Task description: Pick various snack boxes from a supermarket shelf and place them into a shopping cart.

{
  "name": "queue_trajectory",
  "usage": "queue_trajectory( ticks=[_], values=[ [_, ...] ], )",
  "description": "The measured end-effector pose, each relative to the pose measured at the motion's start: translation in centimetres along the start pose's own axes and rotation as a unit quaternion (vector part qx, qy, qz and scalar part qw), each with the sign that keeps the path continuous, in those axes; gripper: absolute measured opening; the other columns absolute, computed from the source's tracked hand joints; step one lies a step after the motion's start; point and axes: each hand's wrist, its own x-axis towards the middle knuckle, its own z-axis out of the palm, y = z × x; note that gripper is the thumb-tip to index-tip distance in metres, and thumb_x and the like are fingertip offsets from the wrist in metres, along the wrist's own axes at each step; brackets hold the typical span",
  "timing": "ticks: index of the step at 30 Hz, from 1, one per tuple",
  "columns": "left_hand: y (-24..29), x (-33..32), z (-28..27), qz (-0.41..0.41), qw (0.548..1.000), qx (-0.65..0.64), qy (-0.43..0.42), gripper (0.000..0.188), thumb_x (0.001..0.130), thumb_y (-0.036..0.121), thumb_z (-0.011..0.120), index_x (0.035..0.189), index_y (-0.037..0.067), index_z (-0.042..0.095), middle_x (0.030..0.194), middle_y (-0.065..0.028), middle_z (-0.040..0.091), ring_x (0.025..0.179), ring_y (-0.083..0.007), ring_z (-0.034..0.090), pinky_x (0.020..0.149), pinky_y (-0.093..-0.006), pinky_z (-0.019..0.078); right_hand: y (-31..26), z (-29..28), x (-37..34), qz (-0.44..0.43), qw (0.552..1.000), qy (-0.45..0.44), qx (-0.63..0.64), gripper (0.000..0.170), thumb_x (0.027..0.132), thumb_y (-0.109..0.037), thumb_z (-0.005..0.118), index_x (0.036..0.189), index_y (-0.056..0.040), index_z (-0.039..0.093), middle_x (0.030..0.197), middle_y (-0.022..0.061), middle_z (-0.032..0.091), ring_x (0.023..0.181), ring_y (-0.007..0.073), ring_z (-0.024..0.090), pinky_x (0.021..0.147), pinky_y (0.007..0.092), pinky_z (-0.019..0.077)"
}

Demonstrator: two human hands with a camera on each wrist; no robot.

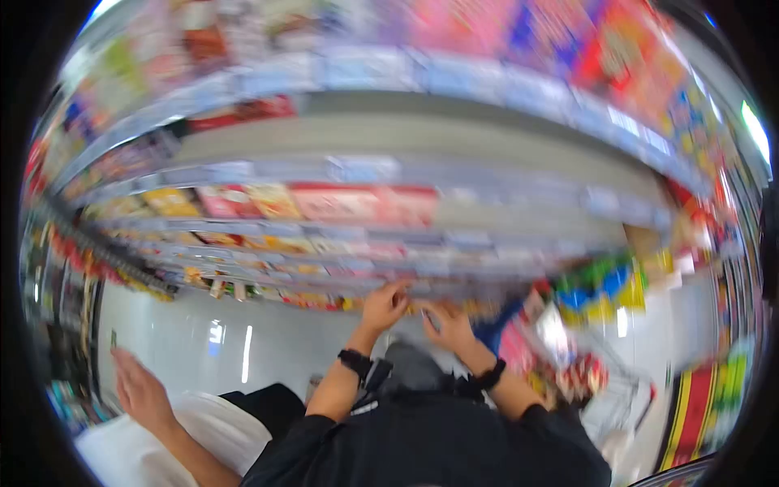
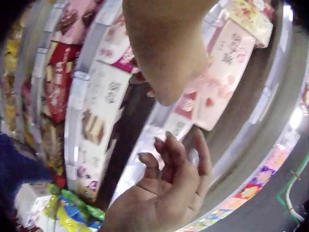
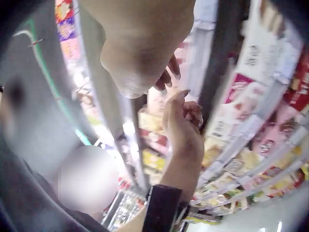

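Both bare hands are held up close together in front of shop shelves. My left hand point(image 1: 383, 307) has loosely bent fingers with nothing in them; the right wrist view shows that left hand point(image 3: 183, 121) above a black wristband point(image 3: 162, 205). Beside it, my right hand point(image 1: 449, 326) is also without an object, and its fingers point(image 2: 166, 157) spread slightly bent in the left wrist view. Behind the hands lie a pink box with strawberry pictures point(image 2: 224, 77) and a white box with a wafer picture point(image 2: 101, 125). The head view is blurred.
Shelf rails with price labels point(image 1: 365, 69) run across the view. A cart point(image 1: 621, 398) at the right carries blue, green and yellow bags point(image 1: 604, 284). Another person in a white top point(image 1: 207, 422) is close on my left, one hand point(image 1: 144, 394) raised. Glossy floor point(image 1: 211, 333) lies below.
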Motion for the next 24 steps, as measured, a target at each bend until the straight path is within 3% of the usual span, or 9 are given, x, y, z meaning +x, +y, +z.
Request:
queue_trajectory(
  ticks=[3,5,8,11,14,18,19,22,24],
  values=[
    [-0.2,-5.1,7.5,-0.085,0.952,-0.019,-0.293,0.019,0.075,0.011,0.058,0.093,0.004,0.059,0.077,-0.0131,0.062,0.065,-0.0249,0.060,0.058,-0.0351,0.0459,2.1,-0.8,-9.1,0.239,0.971,-0.022,0.019,0.029,0.074,-0.007,0.057,0.103,-0.0081,0.056,0.080,0.0101,0.061,0.066,0.0270,0.059,0.060,0.0351,0.0485],
    [0.5,-6.4,11.2,-0.122,0.896,-0.055,-0.424,0.021,0.078,0.016,0.059,0.094,0.002,0.059,0.076,-0.0125,0.062,0.067,-0.0231,0.061,0.060,-0.0329,0.0467,3.5,-2.3,-14.4,0.283,0.959,0.029,0.012,0.026,0.076,-0.007,0.056,0.102,-0.0082,0.057,0.076,0.0118,0.060,0.061,0.0252,0.059,0.057,0.0336,0.0474],
    [5.8,-6.6,16.2,-0.168,0.870,-0.113,-0.449,0.022,0.078,0.011,0.058,0.098,0.002,0.059,0.076,-0.0064,0.062,0.065,-0.0114,0.058,0.060,-0.0270,0.0470,3.4,-6.8,-20.1,0.418,0.901,0.108,0.037,0.022,0.076,-0.004,0.055,0.098,-0.0040,0.059,0.076,0.0118,0.060,0.061,0.0179,0.059,0.058,0.0289,0.0469],
    [9.4,-7.2,22.4,-0.154,0.835,-0.159,-0.504,0.022,0.078,0.011,0.058,0.097,0.002,0.059,0.078,-0.0068,0.062,0.067,-0.0121,0.058,0.062,-0.0262,0.0473,7.4,-9.1,-28.7,0.518,0.830,0.206,-0.015,0.018,0.079,-0.008,0.055,0.095,-0.0031,0.060,0.077,0.0101,0.062,0.062,0.0148,0.060,0.060,0.0270,0.0470],
    [10.3,-9.4,29.9,-0.088,0.848,-0.112,-0.510,0.024,0.078,0.016,0.059,0.097,0.001,0.059,0.080,-0.0071,0.062,0.071,-0.0132,0.059,0.066,-0.0271,0.0478,10.7,-12.5,-36.7,0.613,0.759,0.222,-0.012,0.021,0.078,-0.014,0.059,0.094,-0.0016,0.060,0.079,0.0093,0.063,0.064,0.0141,0.060,0.062,0.0267,0.0474],
    [9.3,-13.2,37.8,-0.168,0.852,0.004,-0.496,0.034,0.073,0.027,0.057,0.097,0.003,0.060,0.087,-0.0142,0.064,0.080,-0.0272,0.062,0.071,-0.0345,0.0472,15.5,-14.8,-47.3,0.749,0.650,0.127,0.017,0.034,0.071,-0.027,0.066,0.091,-0.0001,0.061,0.081,0.0124,0.063,0.075,0.0194,0.062,0.069,0.0303,0.0472],
    [8.8,-14.7,39.8,-0.218,0.830,-0.004,-0.513,0.034,0.074,0.027,0.057,0.097,0.003,0.060,0.087,-0.0147,0.064,0.081,-0.0269,0.062,0.071,-0.0344,0.0470,16.6,-15.4,-49.3,0.759,0.643,0.104,-0.017,0.040,0.070,-0.033,0.065,0.092,-0.0001,0.060,0.086,0.0155,0.063,0.084,0.0255,0.061,0.075,0.0329,0.0462],
    [8.9,-17.0,45.1,-0.342,0.755,-0.033,-0.559,0.033,0.074,0.028,0.055,0.094,0.003,0.061,0.088,-0.0166,0.063,0.081,-0.0261,0.061,0.069,-0.0341,0.0463,18.2,-18.5,-53.1,0.850,0.522,0.061,-0.047,0.060,0.066,-0.043,0.065,0.104,0.0024,0.054,0.100,0.0206,0.060,0.097,0.0328,0.057,0.083,0.0367,0.0435],
    [9.6,-18.2,48.1,-0.354,0.739,-0.019,-0.572,0.032,0.075,0.026,0.054,0.097,0.004,0.060,0.088,-0.0166,0.063,0.082,-0.0250,0.060,0.070,-0.0336,0.0456,18.9,-19.1,-55.7,0.859,0.505,0.075,-0.040,0.064,0.067,-0.043,0.065,0.108,0.0035,0.051,0.103,0.0223,0.058,0.098,0.0332,0.056,0.083,0.0369,0.0432]
  ],
)
